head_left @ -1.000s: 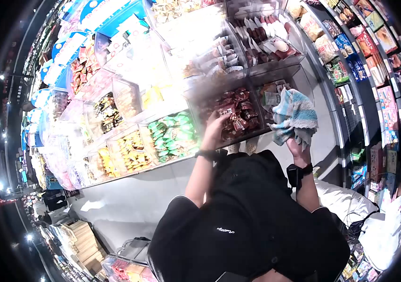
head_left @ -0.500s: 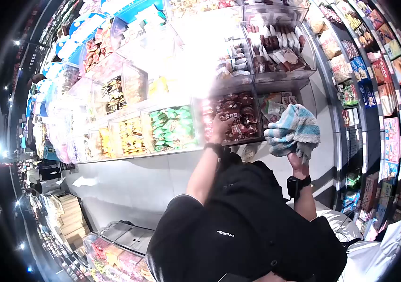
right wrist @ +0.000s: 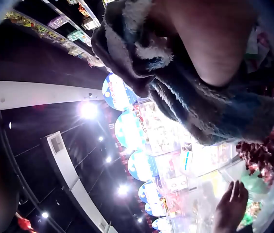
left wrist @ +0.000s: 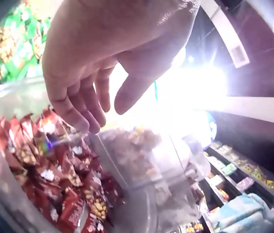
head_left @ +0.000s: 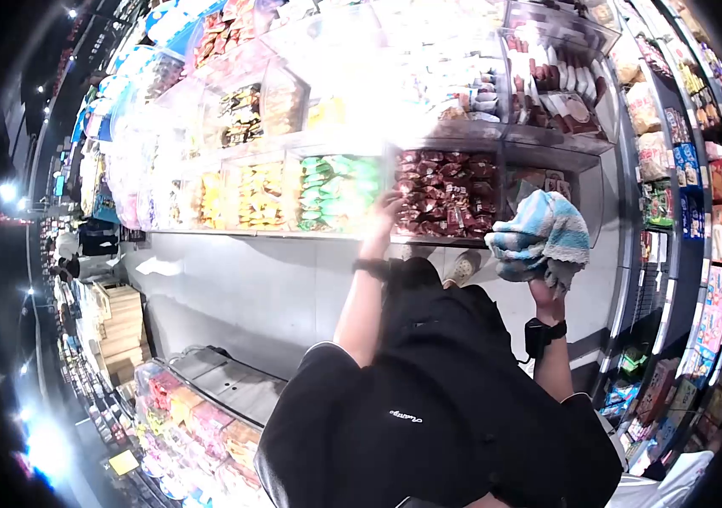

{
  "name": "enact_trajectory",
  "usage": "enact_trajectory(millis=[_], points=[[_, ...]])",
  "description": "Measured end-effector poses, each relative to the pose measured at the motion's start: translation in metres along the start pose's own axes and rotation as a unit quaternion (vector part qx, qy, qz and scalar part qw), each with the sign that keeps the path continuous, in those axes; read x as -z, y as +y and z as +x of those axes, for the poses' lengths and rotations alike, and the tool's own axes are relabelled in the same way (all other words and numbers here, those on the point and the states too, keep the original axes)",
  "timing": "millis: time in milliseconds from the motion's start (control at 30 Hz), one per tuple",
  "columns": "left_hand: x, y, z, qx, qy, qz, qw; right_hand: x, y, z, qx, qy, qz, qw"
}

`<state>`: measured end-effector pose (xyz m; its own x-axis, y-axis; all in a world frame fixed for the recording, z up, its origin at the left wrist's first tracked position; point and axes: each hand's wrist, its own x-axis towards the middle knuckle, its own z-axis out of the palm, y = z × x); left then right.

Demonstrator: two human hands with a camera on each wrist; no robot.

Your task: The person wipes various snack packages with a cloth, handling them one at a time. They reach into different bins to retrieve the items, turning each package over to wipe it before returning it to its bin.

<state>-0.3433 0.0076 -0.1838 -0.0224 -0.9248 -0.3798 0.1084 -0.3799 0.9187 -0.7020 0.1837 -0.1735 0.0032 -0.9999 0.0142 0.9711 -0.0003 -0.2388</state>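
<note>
My left hand is over the front edge of the bins, between the green packets and the dark red packets. In the left wrist view that hand hangs above the red packets, fingers loosely bent, holding nothing. My right hand grips a bunched blue and white cloth in front of the rightmost front bin. The right wrist view shows the cloth close up, with part of the right hand against it; its other fingers are hidden.
Clear bins of yellow packets and other snacks fill the rack. Shelves of packaged goods run along the right. A lower display of packets and wooden boxes stand at the lower left. Bright glare covers the middle bins.
My left hand has lifted off the dark red packets and moved left to their bin's edge. The red packets lie more evenly. The right hand still holds the cloth. The head view has shifted.
</note>
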Motion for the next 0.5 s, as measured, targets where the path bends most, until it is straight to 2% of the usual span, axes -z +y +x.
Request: enact_trajectory(millis=[33,100,167,233,267,333,400,433,467,500], points=[[0.010,0.012,-0.010,0.026,0.028,-0.004,0.999,0.002,0.002,0.000,0.001,-0.023,-0.014,1.000],[0.041,0.008,-0.012,0.018,0.081,-0.025,0.996,0.002,0.009,-0.001,0.002,0.011,-0.007,1.000],[0.081,-0.011,0.001,0.028,0.115,-0.023,0.993,0.011,0.021,0.002,0.027,0.156,0.030,0.987],[0.101,-0.018,-0.001,-0.026,0.153,-0.036,0.987,0.011,0.033,0.005,0.023,0.114,0.037,0.993],[0.111,-0.020,0.003,-0.054,0.168,-0.043,0.983,-0.016,0.039,0.015,0.013,0.033,0.055,0.998],[0.143,-0.048,0.024,-0.083,0.165,0.061,0.981,-0.038,0.049,0.023,0.002,-0.026,0.031,0.999],[0.162,-0.058,0.044,-0.051,0.145,0.082,0.985,-0.045,0.065,0.028,0.009,0.016,-0.048,0.999],[0.171,-0.063,0.057,-0.018,0.135,0.074,0.988,-0.039,0.072,0.030,0.022,0.030,-0.022,0.999],[0.178,-0.065,0.069,0.014,0.126,0.066,0.990,-0.021,0.077,0.024,0.037,0.081,-0.152,0.984],[0.185,-0.061,0.085,0.038,0.087,0.029,0.995,-0.027,0.088,0.027,0.049,0.085,-0.114,0.989]])
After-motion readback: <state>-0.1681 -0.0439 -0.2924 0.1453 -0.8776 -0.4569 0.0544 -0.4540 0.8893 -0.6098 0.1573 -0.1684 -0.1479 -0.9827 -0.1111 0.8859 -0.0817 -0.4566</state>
